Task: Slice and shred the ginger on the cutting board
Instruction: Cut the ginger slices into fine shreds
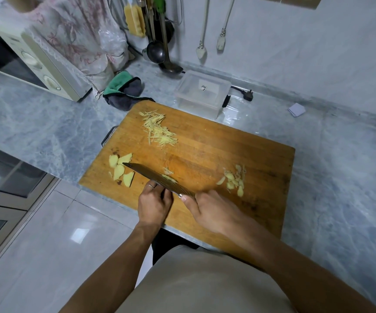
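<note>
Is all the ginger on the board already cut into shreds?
No: flat ginger slices lie uncut at the cutting board's left end, apart from the shreds farther back.

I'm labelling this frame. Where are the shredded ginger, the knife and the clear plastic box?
shredded ginger (pixel 159 129), head view, middle of the pile.
knife (pixel 157 180), head view, flat of the blade.
clear plastic box (pixel 201 88), head view, lid.

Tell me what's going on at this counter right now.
A person is cutting ginger on a wooden cutting board. The right hand grips a cleaver, and the left hand rests against the blade's near side. A pile of shreds lies at the board's far side, flat slices wait at its left, and peel scraps sit to the right.
</note>
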Available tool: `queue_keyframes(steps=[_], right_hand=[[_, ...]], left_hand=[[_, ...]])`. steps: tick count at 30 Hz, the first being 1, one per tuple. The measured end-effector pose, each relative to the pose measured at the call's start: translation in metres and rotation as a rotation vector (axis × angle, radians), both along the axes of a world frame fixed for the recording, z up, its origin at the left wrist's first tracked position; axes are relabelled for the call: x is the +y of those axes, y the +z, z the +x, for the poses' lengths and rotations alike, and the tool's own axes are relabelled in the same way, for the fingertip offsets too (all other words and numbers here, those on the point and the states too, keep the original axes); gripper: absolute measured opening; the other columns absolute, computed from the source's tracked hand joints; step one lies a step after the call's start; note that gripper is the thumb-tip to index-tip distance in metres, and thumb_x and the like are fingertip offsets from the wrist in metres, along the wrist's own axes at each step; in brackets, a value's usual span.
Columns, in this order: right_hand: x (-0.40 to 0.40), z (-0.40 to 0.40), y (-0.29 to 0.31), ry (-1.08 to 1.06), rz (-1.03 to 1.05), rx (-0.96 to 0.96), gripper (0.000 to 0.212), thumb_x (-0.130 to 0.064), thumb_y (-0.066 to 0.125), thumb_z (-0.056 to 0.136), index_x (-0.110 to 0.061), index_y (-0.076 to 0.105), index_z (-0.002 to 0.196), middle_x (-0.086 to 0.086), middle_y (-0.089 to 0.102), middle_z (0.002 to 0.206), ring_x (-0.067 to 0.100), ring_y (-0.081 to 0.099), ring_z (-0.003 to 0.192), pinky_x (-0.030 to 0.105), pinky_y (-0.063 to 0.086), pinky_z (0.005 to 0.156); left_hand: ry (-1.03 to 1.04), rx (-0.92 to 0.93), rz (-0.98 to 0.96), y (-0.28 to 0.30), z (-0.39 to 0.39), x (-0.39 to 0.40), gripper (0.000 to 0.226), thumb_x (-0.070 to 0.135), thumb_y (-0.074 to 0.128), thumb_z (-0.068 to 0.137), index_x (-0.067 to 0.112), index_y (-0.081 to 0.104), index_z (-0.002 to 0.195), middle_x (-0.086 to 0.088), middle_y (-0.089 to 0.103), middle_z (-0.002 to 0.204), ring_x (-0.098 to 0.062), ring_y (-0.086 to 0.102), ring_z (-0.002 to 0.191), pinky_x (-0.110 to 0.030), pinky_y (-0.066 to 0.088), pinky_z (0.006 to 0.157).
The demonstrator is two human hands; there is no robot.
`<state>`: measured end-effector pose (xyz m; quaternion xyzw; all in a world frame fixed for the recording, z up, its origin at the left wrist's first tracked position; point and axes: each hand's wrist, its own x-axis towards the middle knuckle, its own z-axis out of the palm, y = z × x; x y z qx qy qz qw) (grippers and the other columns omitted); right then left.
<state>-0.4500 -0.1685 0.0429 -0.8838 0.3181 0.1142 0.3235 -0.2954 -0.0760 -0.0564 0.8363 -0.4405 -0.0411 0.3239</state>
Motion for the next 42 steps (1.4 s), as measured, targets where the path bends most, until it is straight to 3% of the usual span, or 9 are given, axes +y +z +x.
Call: queue_keyframes(steps=[8, 11, 15, 20, 24, 28, 32, 36, 42], right_hand=[[0.0007, 0.0032, -0.0024, -0.023, 0.018, 0.012, 0.060, -0.061, 0.021, 0.104, -0.017, 0.053, 0.079, 0.009, 0.059, 0.079, 0.029, 0.058, 0.070, 0.034, 0.044, 0.060], [0.0030, 0.0060, -0.0044, -0.026, 0.012, 0.014, 0.058, -0.059, 0.022, 0.105, -0.016, 0.054, 0.083, 0.009, 0.056, 0.081, 0.028, 0.053, 0.070, 0.033, 0.040, 0.061], [0.0077, 0.0032, -0.0072, -0.029, 0.012, 0.008, 0.062, -0.057, 0.022, 0.106, -0.011, 0.061, 0.094, 0.011, 0.058, 0.084, 0.028, 0.053, 0.069, 0.032, 0.036, 0.059], [0.0072, -0.0006, -0.0009, -0.004, -0.001, -0.004, 0.058, -0.057, 0.023, 0.106, -0.013, 0.055, 0.084, 0.010, 0.059, 0.078, 0.027, 0.053, 0.065, 0.033, 0.035, 0.053], [0.0037, 0.0003, 0.0017, 0.002, 0.000, -0.011, 0.058, -0.056, 0.024, 0.106, -0.015, 0.053, 0.077, 0.008, 0.057, 0.072, 0.027, 0.053, 0.063, 0.031, 0.038, 0.057], [0.0033, 0.0021, 0.0000, 0.006, 0.009, -0.005, 0.056, -0.055, 0.024, 0.106, -0.016, 0.052, 0.076, 0.008, 0.057, 0.072, 0.028, 0.054, 0.064, 0.032, 0.039, 0.059], [0.0038, 0.0037, -0.0004, -0.010, 0.007, 0.000, 0.056, -0.055, 0.024, 0.106, -0.014, 0.053, 0.081, 0.009, 0.056, 0.077, 0.029, 0.051, 0.068, 0.032, 0.037, 0.061], [0.0064, 0.0030, -0.0008, -0.004, 0.004, 0.003, 0.055, -0.055, 0.023, 0.106, -0.015, 0.054, 0.086, 0.008, 0.054, 0.079, 0.030, 0.055, 0.073, 0.033, 0.038, 0.062], [0.0045, 0.0009, 0.0023, 0.006, 0.016, -0.014, 0.062, -0.055, 0.024, 0.106, -0.011, 0.055, 0.075, 0.006, 0.055, 0.068, 0.028, 0.056, 0.063, 0.033, 0.041, 0.056]], left_hand=[[-0.002, 0.013, -0.002, -0.0023, 0.0016, -0.0008, 0.035, 0.023, 0.046, 0.083, 0.000, 0.072, 0.078, -0.018, 0.069, 0.084, -0.035, 0.065, 0.068, -0.028, 0.048, 0.057], [0.006, 0.019, 0.015, -0.0029, 0.0015, -0.0011, 0.025, 0.015, 0.053, 0.080, -0.001, 0.071, 0.076, -0.019, 0.069, 0.084, -0.036, 0.065, 0.066, -0.028, 0.048, 0.056], [0.010, 0.031, 0.018, -0.0005, 0.0000, -0.0015, 0.037, 0.023, 0.043, 0.079, -0.002, 0.070, 0.074, -0.021, 0.068, 0.083, -0.036, 0.064, 0.065, -0.031, 0.050, 0.056], [0.042, 0.044, 0.010, 0.0003, 0.0000, -0.0012, 0.030, 0.017, 0.048, 0.078, -0.003, 0.069, 0.072, -0.022, 0.067, 0.080, -0.037, 0.064, 0.062, -0.031, 0.049, 0.056], [0.049, 0.036, 0.009, -0.0007, -0.0024, -0.0014, 0.020, 0.010, 0.055, 0.075, -0.004, 0.069, 0.072, -0.023, 0.066, 0.078, -0.037, 0.063, 0.058, -0.030, 0.048, 0.054], [0.037, 0.014, -0.025, -0.0024, -0.0013, -0.0008, 0.035, 0.023, 0.046, 0.080, -0.001, 0.072, 0.079, -0.021, 0.069, 0.087, -0.036, 0.066, 0.067, -0.030, 0.050, 0.057], [0.039, 0.017, -0.004, -0.0020, -0.0016, -0.0007, 0.020, 0.010, 0.058, 0.078, -0.001, 0.073, 0.084, -0.020, 0.071, 0.094, -0.035, 0.067, 0.072, -0.030, 0.051, 0.059], [0.061, 0.054, 0.004, 0.0010, -0.0047, -0.0010, 0.014, 0.004, 0.057, 0.073, -0.005, 0.067, 0.070, -0.023, 0.066, 0.081, -0.036, 0.063, 0.059, -0.030, 0.050, 0.054], [0.078, 0.049, 0.007, 0.0001, -0.0040, -0.0014, 0.015, 0.005, 0.057, 0.072, -0.005, 0.068, 0.069, -0.023, 0.067, 0.080, -0.035, 0.063, 0.059, -0.029, 0.049, 0.056]])
